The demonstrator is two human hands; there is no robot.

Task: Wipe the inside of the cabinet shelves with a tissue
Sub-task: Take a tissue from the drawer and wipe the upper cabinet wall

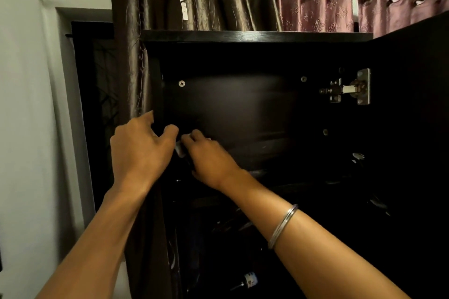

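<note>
Your right forearm, wearing a metal bangle (283, 226), reaches into the dark cabinet (255, 36). Your right hand (209, 158) curls its fingers around a pale tissue (180, 149) at the cabinet's left edge. Your left hand (139, 148) hovers beside it, fingers loosely spread.

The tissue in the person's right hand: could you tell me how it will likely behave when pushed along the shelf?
The tissue shows only as a small pale wad under the right hand, so it probably crumples, floppy and light. It may bunch or tear against the dark cabinet shelf rather than slide stiffly.
</note>
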